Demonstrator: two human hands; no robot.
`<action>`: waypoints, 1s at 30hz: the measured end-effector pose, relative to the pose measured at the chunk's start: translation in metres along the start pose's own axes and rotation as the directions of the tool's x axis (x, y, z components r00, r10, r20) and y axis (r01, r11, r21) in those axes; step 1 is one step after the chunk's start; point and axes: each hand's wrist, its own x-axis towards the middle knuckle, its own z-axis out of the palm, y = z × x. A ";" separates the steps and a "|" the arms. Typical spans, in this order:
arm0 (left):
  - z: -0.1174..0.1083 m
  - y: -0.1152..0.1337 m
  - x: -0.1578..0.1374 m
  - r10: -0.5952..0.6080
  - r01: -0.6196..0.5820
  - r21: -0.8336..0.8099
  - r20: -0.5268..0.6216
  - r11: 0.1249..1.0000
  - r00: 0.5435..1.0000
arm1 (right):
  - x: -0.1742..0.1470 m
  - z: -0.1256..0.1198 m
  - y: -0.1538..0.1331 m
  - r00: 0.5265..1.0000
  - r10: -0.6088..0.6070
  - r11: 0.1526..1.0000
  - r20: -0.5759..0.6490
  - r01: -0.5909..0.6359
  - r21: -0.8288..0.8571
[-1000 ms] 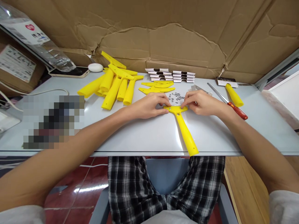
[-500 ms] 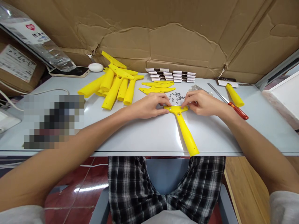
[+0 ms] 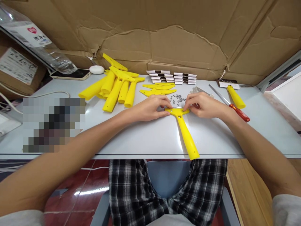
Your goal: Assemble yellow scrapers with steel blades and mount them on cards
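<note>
A yellow scraper (image 3: pixel 185 131) lies on the table with its wide head away from me and the handle end at the front edge. A thin metal strip shows along the far edge of its head. My left hand (image 3: pixel 156 107) pinches the left end of the head between thumb and fingers. At the right end, the fingertips of my right hand (image 3: pixel 201 105) are pinched together over the head; whatever is in them is too small to make out. Small loose screws (image 3: pixel 179 97) lie scattered just beyond the head, between both hands.
Several yellow handles (image 3: pixel 113 95) are piled at the left. Flat yellow pieces (image 3: pixel 157 91) and stacked white-and-black packets (image 3: pixel 162 77) lie at the back. A red-handled screwdriver (image 3: pixel 238 111) and another yellow handle (image 3: pixel 235 96) are on the right. A bottle (image 3: pixel 39 40) leans over a phone (image 3: pixel 70 73).
My right fingertips have shifted very slightly at the right end of the scraper head. The whole view has tilted a little; otherwise things stay in place.
</note>
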 end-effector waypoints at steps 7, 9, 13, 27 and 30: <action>0.001 -0.002 0.001 0.003 -0.003 0.000 0.002 1.000 1.000 | 0.000 0.000 0.001 1.000 0.001 1.000 0.006 -0.001 -0.009; 0.001 -0.001 0.000 0.000 0.000 -0.004 0.001 1.000 1.000 | 0.000 -0.001 0.000 1.000 0.001 1.000 -0.003 -0.001 -0.015; -0.001 0.000 0.000 -0.002 0.002 -0.015 -0.004 1.000 1.000 | -0.003 -0.006 0.002 0.997 0.064 0.996 -0.047 -0.067 -0.056; -0.009 -0.008 0.001 -0.031 0.033 0.025 -0.076 0.999 0.997 | -0.006 -0.009 0.037 0.963 0.269 0.946 -0.021 -0.269 -0.184; -0.013 -0.011 0.001 -0.046 0.048 0.017 -0.085 0.999 0.995 | -0.008 -0.013 0.040 0.962 0.261 0.946 -0.079 -0.271 -0.179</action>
